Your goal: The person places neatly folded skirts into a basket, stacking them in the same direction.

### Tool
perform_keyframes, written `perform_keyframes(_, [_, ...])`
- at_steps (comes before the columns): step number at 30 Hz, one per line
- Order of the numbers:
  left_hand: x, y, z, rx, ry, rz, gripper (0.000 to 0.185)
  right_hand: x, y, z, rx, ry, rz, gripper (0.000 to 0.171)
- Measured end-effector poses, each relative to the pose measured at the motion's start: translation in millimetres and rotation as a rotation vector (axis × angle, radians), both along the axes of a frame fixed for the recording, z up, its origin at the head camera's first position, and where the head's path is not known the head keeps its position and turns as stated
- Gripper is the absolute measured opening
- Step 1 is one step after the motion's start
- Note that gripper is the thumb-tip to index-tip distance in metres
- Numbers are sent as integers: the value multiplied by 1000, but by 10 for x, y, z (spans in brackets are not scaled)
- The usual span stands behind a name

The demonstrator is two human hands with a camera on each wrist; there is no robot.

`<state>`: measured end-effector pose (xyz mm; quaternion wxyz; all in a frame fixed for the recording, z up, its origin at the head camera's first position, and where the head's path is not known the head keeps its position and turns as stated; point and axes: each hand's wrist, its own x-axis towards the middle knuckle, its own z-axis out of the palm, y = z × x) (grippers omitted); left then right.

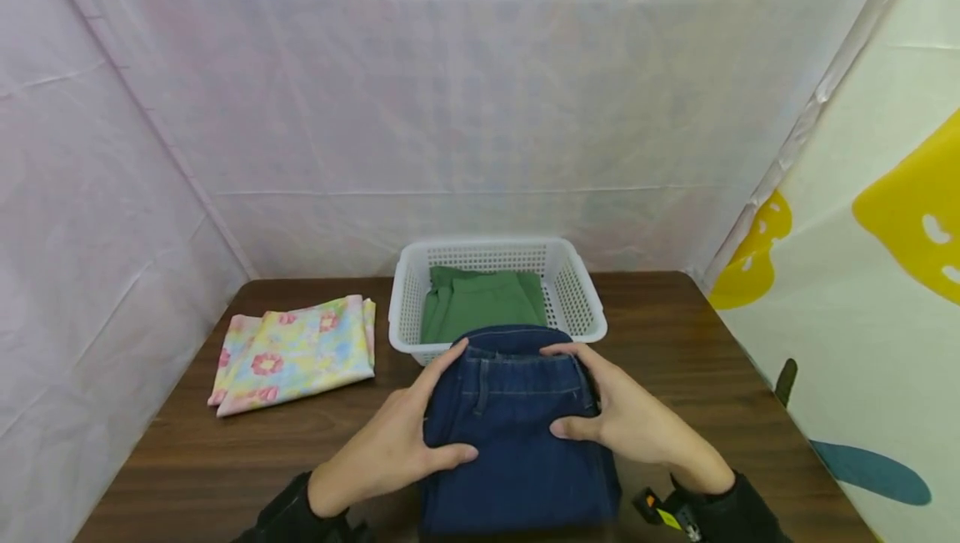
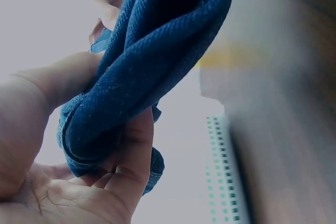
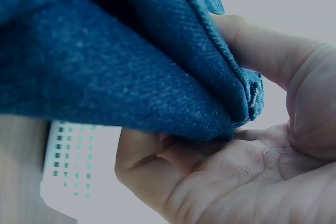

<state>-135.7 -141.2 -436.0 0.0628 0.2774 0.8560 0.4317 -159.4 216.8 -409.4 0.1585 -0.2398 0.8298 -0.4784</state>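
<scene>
Wood-grain table [image 1: 705,376], folded denim jeans [image 1: 517,434]

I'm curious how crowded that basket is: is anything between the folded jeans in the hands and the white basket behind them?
Nothing visible stands between them. Both hands, left hand and right hand, grip the folded jeans just in front of the white basket. A folded green garment already lies inside.

The folded jeans [image 1: 517,430] are dark blue, with thin lighter stitch lines near the top. The basket [image 1: 581,297] is white with lots of little holes. The cloth [image 1: 480,303] inside it is plain green. The folded cloth [image 1: 296,353] beside the basket is yellow, pink and pale blue with pink flowers. The table [image 1: 225,451] is dark brown wood.
</scene>
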Motion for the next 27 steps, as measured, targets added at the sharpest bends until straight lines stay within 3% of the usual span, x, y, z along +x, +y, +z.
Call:
perform_keyframes(6, [-103,0,141,-22,88,29,121,-98,-60,136,79,160,-72,87])
perform_keyframes(10, [-202,7,239,-14,100,63,122,-189,-96,228,80,209,-82,85])
perform_keyframes(17, [-453,-19,435,-31,102,139,118,-505,-132,377,38,177,-87,83])
perform_keyframes(27, [-824,-89,576,-22,128,177,107,-1002,-240,552,-61,-9,-131,87])
